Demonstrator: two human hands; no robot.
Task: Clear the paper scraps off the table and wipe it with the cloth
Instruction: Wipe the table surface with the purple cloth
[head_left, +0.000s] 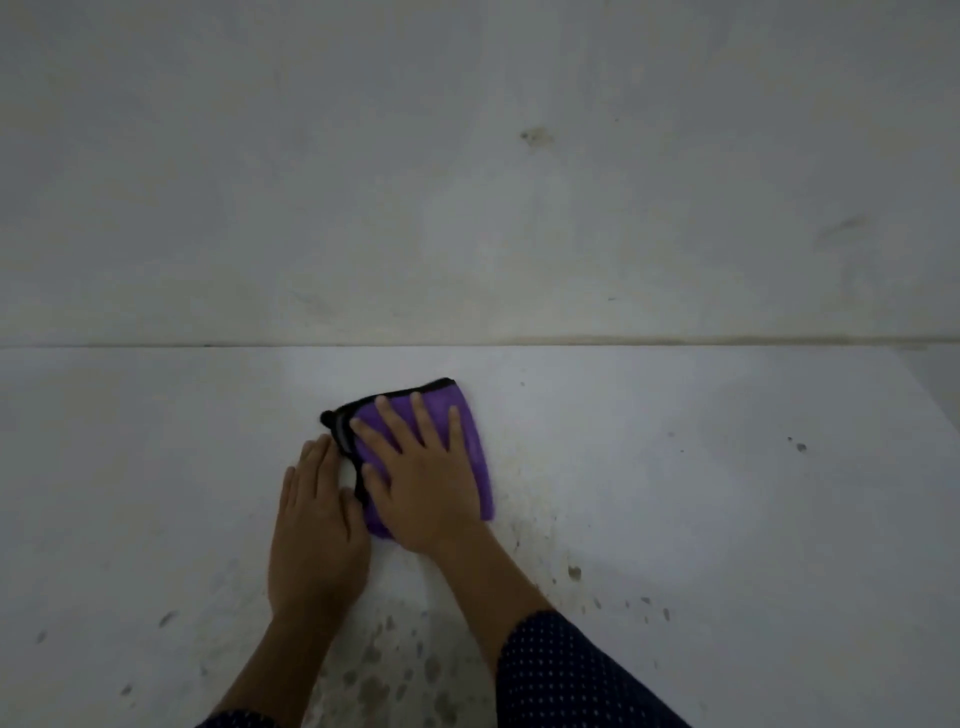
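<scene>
**While the Cloth Is Down, Wiping Has Ground Left to Cover**

As the head view looks down, we've got the folded purple cloth with black edging (467, 431) lying flat on the white table (727, 493). It sits about midway across and nearer the far edge, where the table meets the pale, smudged wall (467, 156). Right hand (421, 483) is spread on top of it, fingers straight and pressing: grip apart, nothing pinched. Left hand (317, 525) lies flat on the table just beside it, fingertips touching the cloth's black left border. That grip is apart too, holding nothing.

Paper scraps? None show anywhere on the table, so the clearing half looks done, I'd say. Wiping is the step in hand, and it reads as far from finished. A scatter of brownish blotches (374, 675) sits on the near side between the forearms. Small dark specks (801, 447) dot the right side, well apart from the cloth. Whether the pale ground around the cloth has been wiped, I can't tell.
</scene>
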